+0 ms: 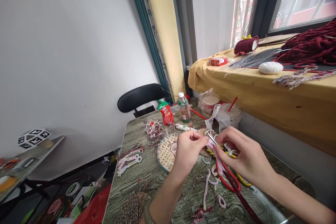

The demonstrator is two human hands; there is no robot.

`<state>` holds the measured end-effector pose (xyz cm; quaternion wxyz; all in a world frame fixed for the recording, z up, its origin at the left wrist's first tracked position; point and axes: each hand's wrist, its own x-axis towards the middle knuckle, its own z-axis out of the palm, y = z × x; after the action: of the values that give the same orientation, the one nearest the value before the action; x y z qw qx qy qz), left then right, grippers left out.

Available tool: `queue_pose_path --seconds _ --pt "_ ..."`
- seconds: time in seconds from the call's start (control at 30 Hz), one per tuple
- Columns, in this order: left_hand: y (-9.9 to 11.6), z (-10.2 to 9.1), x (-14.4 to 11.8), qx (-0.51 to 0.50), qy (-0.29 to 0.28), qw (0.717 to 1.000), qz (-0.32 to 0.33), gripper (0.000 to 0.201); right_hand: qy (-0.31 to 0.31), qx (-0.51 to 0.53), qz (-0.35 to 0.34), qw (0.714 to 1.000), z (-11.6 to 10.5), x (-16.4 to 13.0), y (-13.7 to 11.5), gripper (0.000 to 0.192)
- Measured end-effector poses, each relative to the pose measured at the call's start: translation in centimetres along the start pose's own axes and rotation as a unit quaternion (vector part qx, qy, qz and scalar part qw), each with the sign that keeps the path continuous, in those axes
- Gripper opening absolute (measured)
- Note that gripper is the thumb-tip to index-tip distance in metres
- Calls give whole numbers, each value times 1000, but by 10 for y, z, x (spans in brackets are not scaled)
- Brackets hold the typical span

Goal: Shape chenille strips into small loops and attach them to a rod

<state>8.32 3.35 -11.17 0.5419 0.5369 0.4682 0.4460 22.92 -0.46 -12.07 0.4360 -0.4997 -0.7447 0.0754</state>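
Observation:
My left hand (pixel 187 150) pinches a small pink chenille stem piece (pixel 210 145) at its fingertips, above a small woven bamboo tray (pixel 165 152). My right hand (pixel 245 155) holds red-handled scissors (pixel 227 175), whose metal blades point up-left at the pink piece between the two hands. Yellow-and-black stems (pixel 243 180) lie under the right hand. Loose pink and white stem loops (pixel 210 183) rest on the table just below the hands.
Wood-print table (pixel 147 178) carries pink stem bundles (pixel 129 160), a red pouch (pixel 166 112), a bottle (pixel 183 107), a white glue gun (pixel 183 127) and cups in bags (pixel 223 112). Black chair (pixel 140 97) behind. Yellow-draped ledge (pixel 262 87) with maroon yarn at right.

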Motion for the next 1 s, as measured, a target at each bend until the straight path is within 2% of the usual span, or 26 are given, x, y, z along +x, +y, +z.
queue_pose_path --seconds 0.1,0.2,0.37,0.47,0.53,0.63,0.7,0.8,1.0 --pt "-3 1 0 7 -2 1000 8 12 0 -98 -67 993 4 -4 0 5" --pt "-7 0 1 19 -4 1000 13 11 -7 -133 -64 989 5 -6 0 8" --pt "-10 -3 2 29 15 999 22 11 -42 -6 19 999 -1 -4 -5 12" --pt "-8 -3 2 10 -5 1000 6 11 -70 100 92 988 -6 -1 -4 15" --pt "-6 -3 2 -9 -31 999 -10 12 -86 188 147 967 -9 2 1 18" --pt "-3 -4 1 -35 -56 998 -23 12 -93 315 224 917 -12 6 12 26" --pt "-2 -6 2 -49 -64 996 -26 11 -106 365 256 889 -13 8 20 32" --pt "-4 -7 6 -64 -66 995 -30 12 -132 378 264 877 -14 12 28 30" --pt "-6 -7 10 -87 -67 993 -41 17 -148 345 244 894 -10 17 35 30"
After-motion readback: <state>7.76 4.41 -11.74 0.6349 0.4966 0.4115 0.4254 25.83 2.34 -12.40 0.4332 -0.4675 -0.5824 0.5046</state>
